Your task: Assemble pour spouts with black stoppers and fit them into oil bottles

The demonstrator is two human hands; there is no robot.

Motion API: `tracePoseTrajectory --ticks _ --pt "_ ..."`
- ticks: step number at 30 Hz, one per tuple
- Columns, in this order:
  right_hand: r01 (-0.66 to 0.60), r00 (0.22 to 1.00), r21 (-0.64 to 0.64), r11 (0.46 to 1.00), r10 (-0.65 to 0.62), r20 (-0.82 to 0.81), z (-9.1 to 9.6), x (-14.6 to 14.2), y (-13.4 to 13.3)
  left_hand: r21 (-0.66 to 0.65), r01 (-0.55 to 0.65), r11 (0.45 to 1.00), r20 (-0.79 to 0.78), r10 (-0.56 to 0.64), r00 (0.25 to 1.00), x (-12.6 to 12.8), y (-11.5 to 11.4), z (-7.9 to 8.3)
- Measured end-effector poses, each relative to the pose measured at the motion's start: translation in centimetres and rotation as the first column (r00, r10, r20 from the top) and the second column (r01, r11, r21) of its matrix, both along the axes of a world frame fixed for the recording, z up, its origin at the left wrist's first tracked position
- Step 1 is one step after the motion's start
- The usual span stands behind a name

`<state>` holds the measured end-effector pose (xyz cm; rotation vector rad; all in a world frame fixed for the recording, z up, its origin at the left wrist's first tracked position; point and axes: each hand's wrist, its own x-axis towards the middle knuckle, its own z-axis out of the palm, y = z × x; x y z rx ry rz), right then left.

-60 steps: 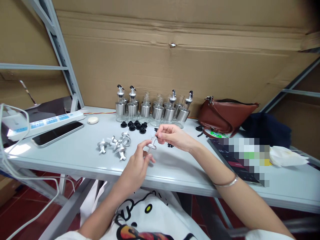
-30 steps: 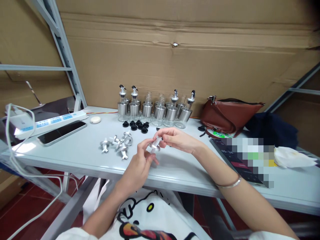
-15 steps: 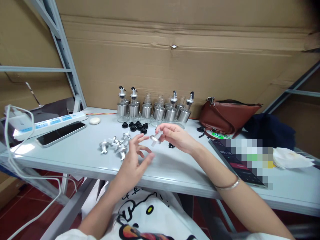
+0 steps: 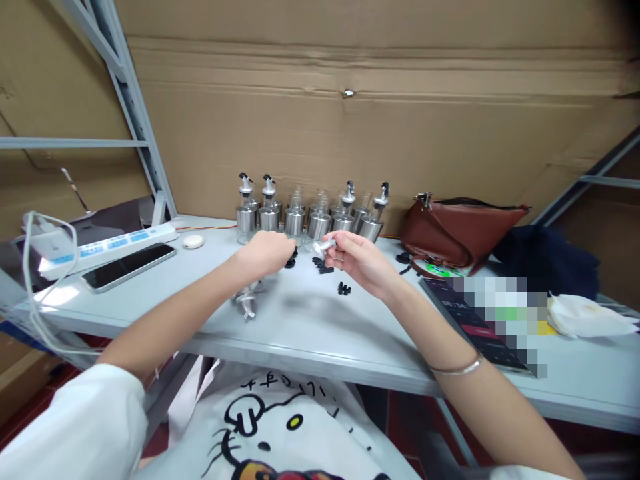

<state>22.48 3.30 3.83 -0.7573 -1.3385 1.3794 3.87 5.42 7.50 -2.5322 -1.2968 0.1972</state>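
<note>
Clock directions are taken from the silver pourer top [image 4: 324,247], which the right hand [image 4: 364,263] holds tilted above the desk [image 4: 310,320], pinched between thumb and fingers. At 9 o'clock the left hand [image 4: 270,252] is over the black stoppers [image 4: 291,259], its back turned up and its fingers curled down; I cannot tell whether it grips 1 of them, because the fingertips are hidden. Only a few stoppers show beside that hand.

At 8 o'clock, loose silver tops [image 4: 247,301] lie on the desk, partly covered by the left forearm. At 6 o'clock, just below the pourer top in view, lie short black strips [image 4: 323,267], and at 5 o'clock a small cluster of black bits [image 4: 344,289].

At 12 o'clock stand glass bottles [image 4: 295,221] with metal sleeves, in rows near the cardboard [image 4: 320,127]; 4 visibly carry silver tops with black caps.

Farther toward 9 o'clock are a white disc [image 4: 193,241], a phone [image 4: 129,267] and a power strip [image 4: 110,250]. At 3 o'clock sits a brown bag [image 4: 463,230], and at 4 o'clock lies a tablet [image 4: 467,317], its screen partly pixelated.
</note>
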Motion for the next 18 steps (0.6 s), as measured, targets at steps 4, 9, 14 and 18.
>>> tracePoseTrajectory --ticks 4,9,14,18 --pt "0.017 1.0 -0.028 0.999 -0.017 -0.007 0.0 0.1 0.1 -0.013 -0.055 0.998 -0.042 0.055 0.998 1.6 2.8 -1.2" --pt "0.036 0.999 -0.03 0.999 -0.037 -0.02 0.0 0.2 0.4 -0.014 -0.038 0.999 -0.054 0.037 0.998 2.3 4.3 -2.6" --pt "0.021 1.0 -0.033 0.999 -0.022 -0.01 0.1 0.2 0.2 0.025 -0.02 0.999 -0.046 0.021 0.999 1.7 4.9 -3.5" --pt "0.008 1.0 -0.04 0.999 -0.008 -0.009 0.1 0.1 0.1 0.023 -0.009 1.0 -0.045 0.01 0.999 1.2 5.2 -3.7"
